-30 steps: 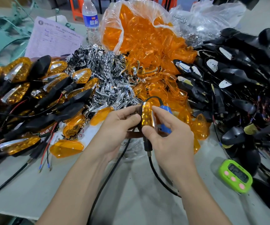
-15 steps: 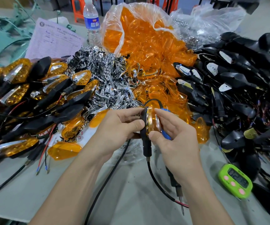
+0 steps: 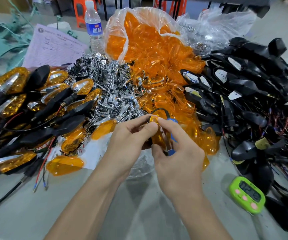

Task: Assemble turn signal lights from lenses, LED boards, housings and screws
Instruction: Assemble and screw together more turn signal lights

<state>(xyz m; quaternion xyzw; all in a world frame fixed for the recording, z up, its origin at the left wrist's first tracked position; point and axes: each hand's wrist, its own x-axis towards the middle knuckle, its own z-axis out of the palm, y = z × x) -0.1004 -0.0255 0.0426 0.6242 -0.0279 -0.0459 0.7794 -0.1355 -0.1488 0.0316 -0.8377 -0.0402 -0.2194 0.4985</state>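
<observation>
**Both hands gripping one signal light, mid-surface**

The left hand [image 3: 131, 137] is pinching the top end of a signal light [image 3: 158, 138] w/ thumb and curled fingers. The right hand [image 3: 179, 153] is curling round the light's other side, its forefinger tip meeting the left thumb at the amber tip. The light is sitting between the two hands, roughly upright, held above the surface [image 3: 139, 213] just in front of the heaps. A blue item [image 3: 174, 123] is tucked against the right hand's fingers, behind the light; can't tell what it is. A black cable [image 3: 158, 109] is looping over the top.

Finished lights [image 3: 15, 94] are lying heaped at left, w/ chrome parts [image 3: 112, 87] at centre back. A clear bag of amber lenses [image 3: 150, 40] is spilling behind the hands, and black housings [image 3: 252, 87] w/ wires are piled at right. One loose lens [image 3: 64, 166] is lying on the surface, left of the left forearm. A green timer [image 3: 247, 196] is sitting near the right forearm. A water bottle [image 3: 93, 26] and a printed sheet [image 3: 53, 47] are sitting at back left.
</observation>
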